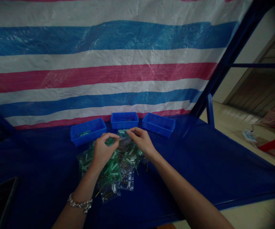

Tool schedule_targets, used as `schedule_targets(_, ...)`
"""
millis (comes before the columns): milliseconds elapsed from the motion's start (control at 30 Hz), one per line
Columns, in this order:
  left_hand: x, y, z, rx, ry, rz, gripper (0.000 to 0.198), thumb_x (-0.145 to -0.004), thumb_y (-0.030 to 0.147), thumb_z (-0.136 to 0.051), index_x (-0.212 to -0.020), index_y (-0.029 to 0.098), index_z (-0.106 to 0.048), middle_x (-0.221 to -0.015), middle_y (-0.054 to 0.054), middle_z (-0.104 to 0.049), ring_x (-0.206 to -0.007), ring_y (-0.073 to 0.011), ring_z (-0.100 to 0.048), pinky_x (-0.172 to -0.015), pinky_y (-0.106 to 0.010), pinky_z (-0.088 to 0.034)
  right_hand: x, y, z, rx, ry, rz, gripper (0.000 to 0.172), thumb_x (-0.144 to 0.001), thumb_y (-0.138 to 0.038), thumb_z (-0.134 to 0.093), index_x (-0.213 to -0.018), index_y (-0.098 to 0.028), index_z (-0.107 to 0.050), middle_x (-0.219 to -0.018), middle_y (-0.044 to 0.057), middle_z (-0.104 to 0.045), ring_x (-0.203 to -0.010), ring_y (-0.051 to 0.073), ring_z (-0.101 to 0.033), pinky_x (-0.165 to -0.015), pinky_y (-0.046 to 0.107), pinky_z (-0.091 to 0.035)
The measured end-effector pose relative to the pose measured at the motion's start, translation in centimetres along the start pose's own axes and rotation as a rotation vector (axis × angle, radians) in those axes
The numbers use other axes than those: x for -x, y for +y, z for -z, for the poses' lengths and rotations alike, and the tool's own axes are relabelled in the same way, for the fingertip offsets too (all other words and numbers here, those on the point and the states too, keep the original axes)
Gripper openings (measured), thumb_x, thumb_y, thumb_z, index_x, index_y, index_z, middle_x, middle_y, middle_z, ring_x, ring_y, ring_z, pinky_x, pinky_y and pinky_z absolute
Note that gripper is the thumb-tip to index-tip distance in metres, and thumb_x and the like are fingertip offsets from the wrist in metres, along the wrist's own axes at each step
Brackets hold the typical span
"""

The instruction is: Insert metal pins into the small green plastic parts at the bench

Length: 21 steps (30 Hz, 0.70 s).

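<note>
while both hands hang over the blue table cover (199, 165), i see my left hand (102, 150) and right hand (141, 141) each pinching, thumb to forefinger, an edge of a small clear bag (122, 136) held between them. it sits just above the pile of bags (115, 171) with green parts, in front of the middle bin (124, 120). the left bin (88, 131) and right bin (158, 124) flank it.

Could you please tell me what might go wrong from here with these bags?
The small bag pinched between the left hand and right hand could tear open and scatter its contents over the dark table. The pile of bags under both wrists might slide and get mixed with it.
</note>
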<state>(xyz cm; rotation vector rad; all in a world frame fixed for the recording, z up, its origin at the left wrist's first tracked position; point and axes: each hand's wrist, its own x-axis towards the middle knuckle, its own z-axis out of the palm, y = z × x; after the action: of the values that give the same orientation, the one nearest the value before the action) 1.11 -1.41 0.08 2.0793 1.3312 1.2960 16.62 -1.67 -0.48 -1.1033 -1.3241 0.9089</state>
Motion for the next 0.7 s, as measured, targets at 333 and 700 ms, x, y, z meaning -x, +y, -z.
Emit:
schedule_targets(333, -0.2, 0.2, 0.5, 0.001, 0.065, -0.100, 0.006, -0.067, 0.016, -0.057, -0.067, 0.017, -0.062, -0.105, -0.008, -0.056, -0.102, -0.0219, -0.051, -0.090, -0.041, -0.038, 0.7, -1.4, 0.0, -0.122, -0.327, -0.152, 0.029, -0.062, -0.043, -0.063, -0.066, -0.015, -0.058, -0.049, -0.003, -0.053, -0.039, 0.005, -0.042, -0.039, 0.018, -0.030)
schedule_targets(700, 0.1, -0.1, 0.2, -0.270, 0.068, -0.127, 0.045, -0.072, 0.007, -0.045, -0.114, 0.023, -0.047, -0.110, -0.007, -0.051, -0.102, -0.0205, -0.047, -0.089, -0.040, -0.038, 0.2, -0.7, 0.2, -0.162, -0.159, -0.179, 0.019, -0.061, -0.032, -0.062, -0.062, -0.015, -0.055, -0.050, -0.003, -0.054, -0.038, 0.005, -0.041, -0.037, 0.018, -0.027)
